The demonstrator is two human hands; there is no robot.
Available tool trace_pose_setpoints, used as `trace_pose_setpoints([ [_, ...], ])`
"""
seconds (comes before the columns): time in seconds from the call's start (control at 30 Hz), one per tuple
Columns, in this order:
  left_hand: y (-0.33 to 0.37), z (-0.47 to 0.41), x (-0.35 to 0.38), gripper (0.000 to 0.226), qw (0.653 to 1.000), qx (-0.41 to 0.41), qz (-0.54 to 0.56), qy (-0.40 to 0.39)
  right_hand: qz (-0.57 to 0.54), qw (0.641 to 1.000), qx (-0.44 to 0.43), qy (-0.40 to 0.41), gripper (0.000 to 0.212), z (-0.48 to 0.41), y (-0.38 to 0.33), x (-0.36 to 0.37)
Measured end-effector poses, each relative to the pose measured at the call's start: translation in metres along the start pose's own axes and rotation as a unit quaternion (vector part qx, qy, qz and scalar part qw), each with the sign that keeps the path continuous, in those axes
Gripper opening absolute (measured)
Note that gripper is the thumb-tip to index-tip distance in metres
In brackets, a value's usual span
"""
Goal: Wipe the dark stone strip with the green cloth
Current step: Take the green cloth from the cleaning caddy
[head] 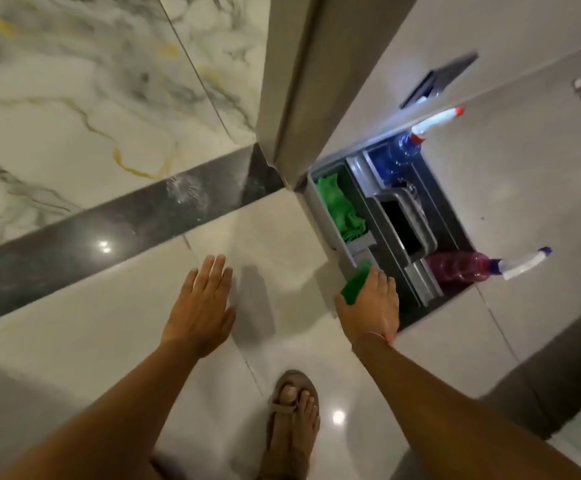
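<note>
A dark stone strip [115, 233] runs diagonally across the pale floor, from lower left up to a door frame, with a wet whitish patch [188, 194] on it. My right hand [372, 306] is shut on a green cloth [354, 284] at the near edge of a grey caddy [327, 223]. A second green cloth [339, 206] lies bunched in the caddy's left compartment. My left hand [202, 306] hovers flat over the floor tiles, fingers apart, holding nothing, a short way below the strip.
The caddy holds a blue spray bottle [410, 147] and a red spray bottle [462, 270], and sits beside the door frame [292, 81]. A marble-patterned floor [74, 81] lies beyond the strip. My sandalled foot [294, 414] stands on the glossy tiles below.
</note>
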State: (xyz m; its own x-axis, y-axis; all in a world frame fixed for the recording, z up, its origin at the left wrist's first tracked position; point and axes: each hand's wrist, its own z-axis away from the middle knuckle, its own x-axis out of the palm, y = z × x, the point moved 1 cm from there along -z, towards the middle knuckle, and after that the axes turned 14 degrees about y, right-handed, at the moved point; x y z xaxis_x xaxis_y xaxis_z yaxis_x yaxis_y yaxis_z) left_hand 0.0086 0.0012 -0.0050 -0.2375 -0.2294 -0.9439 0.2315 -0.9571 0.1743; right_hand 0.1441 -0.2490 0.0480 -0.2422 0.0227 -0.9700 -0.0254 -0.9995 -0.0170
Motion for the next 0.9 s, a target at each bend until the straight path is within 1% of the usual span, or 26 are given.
trace_pose_setpoints([
  [0.1,0.016,-0.031,0.042,0.072,0.998,0.055,-0.008,0.037,-0.002,0.998,0.04,0.05,0.104,-0.003,0.005,0.035],
  [0.17,0.028,-0.049,0.068,0.074,0.995,0.085,-0.014,0.039,0.006,0.996,0.035,0.083,0.109,-0.001,0.008,0.052],
  [0.2,0.031,-0.054,0.077,0.074,0.995,0.094,-0.017,0.039,0.012,0.994,0.029,0.1,0.107,-0.001,0.009,0.057],
  [0.23,0.033,-0.059,0.087,0.074,0.994,0.097,-0.019,0.042,0.014,0.993,0.025,0.115,0.102,-0.003,0.012,0.062],
  [0.3,0.035,-0.07,0.1,0.074,0.993,0.103,-0.015,0.054,-0.012,0.989,0.029,0.143,0.082,-0.009,0.016,0.066],
  [0.37,0.033,-0.077,0.108,0.075,0.993,0.102,-0.006,0.063,-0.055,0.987,0.043,0.145,0.066,-0.014,0.018,0.065],
  [0.43,0.031,-0.079,0.117,0.077,0.992,0.105,0.001,0.073,-0.083,0.985,0.059,0.137,0.059,-0.016,0.017,0.063],
  [0.53,0.026,-0.079,0.124,0.078,0.99,0.113,0.01,0.079,-0.136,0.978,0.077,0.14,0.055,-0.016,0.016,0.054],
  [0.6,0.024,-0.08,0.124,0.079,0.989,0.121,0.014,0.087,-0.176,0.968,0.103,0.145,0.054,-0.017,0.015,0.047],
  [0.67,0.021,-0.08,0.124,0.078,0.987,0.128,0.019,0.094,-0.23,0.948,0.145,0.166,0.056,-0.019,0.007,0.037],
  [0.7,0.019,-0.08,0.125,0.078,0.986,0.133,0.019,0.095,-0.265,0.932,0.161,0.186,0.057,-0.02,0.002,0.031],
  [0.77,0.01,-0.077,0.125,0.077,0.986,0.134,0.015,0.095,-0.347,0.895,0.166,0.226,0.061,-0.02,-0.019,0.021],
  [0.83,-0.004,-0.07,0.124,0.077,0.987,0.123,0.01,0.102,-0.431,0.857,0.145,0.242,0.065,-0.02,-0.045,0.015],
  [0.87,-0.012,-0.066,0.124,0.077,0.988,0.117,0.009,0.102,-0.451,0.851,0.121,0.239,0.067,-0.02,-0.059,0.016],
  [0.9,-0.022,-0.06,0.124,0.077,0.988,0.11,0.009,0.106,-0.456,0.854,0.085,0.237,0.068,-0.022,-0.076,0.018],
])
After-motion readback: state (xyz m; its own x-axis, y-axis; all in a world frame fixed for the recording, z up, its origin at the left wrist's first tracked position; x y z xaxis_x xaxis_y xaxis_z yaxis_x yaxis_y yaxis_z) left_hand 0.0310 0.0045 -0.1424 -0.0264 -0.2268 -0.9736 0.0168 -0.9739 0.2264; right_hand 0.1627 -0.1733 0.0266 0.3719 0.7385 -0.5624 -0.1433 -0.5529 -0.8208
